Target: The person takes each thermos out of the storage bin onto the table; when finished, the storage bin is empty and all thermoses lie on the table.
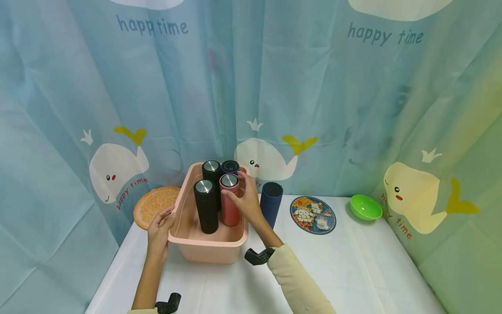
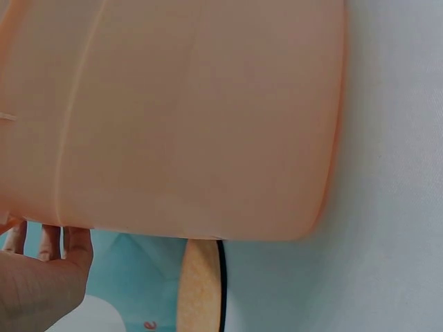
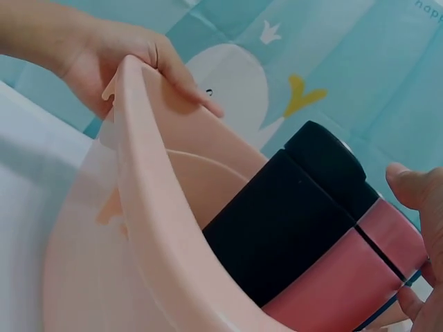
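One pink metal-topped flask [image 1: 230, 211] stands inside the peach basin [image 1: 209, 253], within the half-open curve of the right hand [image 1: 249, 199], grip unclear — probably stiff, weighty, smooth, best held round mid-body — while the left hand [image 1: 159, 227] grips the basin.

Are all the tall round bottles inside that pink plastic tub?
No, one tall dark blue bottle stands on the white table, outside the pink plastic tub, just to its right.
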Demonstrator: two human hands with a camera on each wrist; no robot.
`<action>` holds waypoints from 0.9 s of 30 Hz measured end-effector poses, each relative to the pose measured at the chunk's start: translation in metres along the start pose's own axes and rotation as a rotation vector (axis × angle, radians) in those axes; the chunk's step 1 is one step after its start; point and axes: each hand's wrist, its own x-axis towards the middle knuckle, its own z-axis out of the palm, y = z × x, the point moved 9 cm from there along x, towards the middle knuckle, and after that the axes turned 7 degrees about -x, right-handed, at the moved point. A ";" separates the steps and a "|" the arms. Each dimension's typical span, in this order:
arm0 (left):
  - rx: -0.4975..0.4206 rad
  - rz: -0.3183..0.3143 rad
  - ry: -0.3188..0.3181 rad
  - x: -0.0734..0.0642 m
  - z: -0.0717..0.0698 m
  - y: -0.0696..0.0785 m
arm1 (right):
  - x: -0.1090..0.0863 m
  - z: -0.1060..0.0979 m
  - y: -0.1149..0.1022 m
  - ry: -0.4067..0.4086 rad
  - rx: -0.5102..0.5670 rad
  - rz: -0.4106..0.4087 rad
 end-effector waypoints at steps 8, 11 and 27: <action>-0.012 0.018 -0.008 0.000 0.002 0.003 | 0.003 0.003 0.009 0.015 -0.043 0.013; -0.015 0.017 -0.008 -0.001 0.002 0.003 | 0.004 0.004 0.010 0.023 -0.071 -0.001; -0.027 0.005 -0.009 -0.001 0.002 0.004 | 0.009 0.010 0.016 0.005 -0.194 -0.006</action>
